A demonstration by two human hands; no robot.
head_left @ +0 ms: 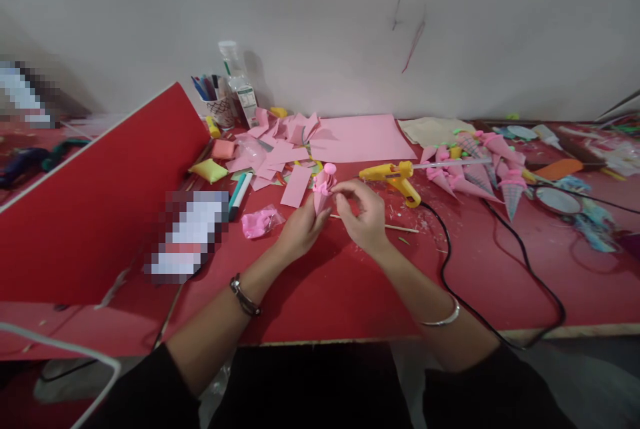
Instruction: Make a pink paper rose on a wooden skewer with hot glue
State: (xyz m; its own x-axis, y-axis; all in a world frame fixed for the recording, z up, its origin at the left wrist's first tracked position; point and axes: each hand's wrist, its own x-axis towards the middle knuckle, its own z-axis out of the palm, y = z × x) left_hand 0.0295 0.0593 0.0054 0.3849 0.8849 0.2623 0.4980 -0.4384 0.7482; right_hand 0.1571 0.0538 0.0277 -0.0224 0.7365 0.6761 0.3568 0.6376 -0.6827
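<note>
A small pink paper cone [321, 201] with pink clay around its rim and a round pink ball on top is held upright in my left hand [303, 226], whose fingers wrap its lower part. My right hand [364, 214] pinches at the cone's clay rim from the right; what lies between its fingertips is too small to make out. A thin wooden stick [400, 227] lies on the table behind my right hand. Left of my left hand is a clear packet of pink clay [261, 222]. Beyond my right hand rests a yellow glue gun [393, 179] with a clear glue stick in its back.
Several finished cones [480, 162] lie in a heap at the right. Pink paper scraps [273, 156] and a pink sheet [365, 136] are at the back. A red board [115, 196] leans at the left. A black cord [447, 262] loops over the table's front edge.
</note>
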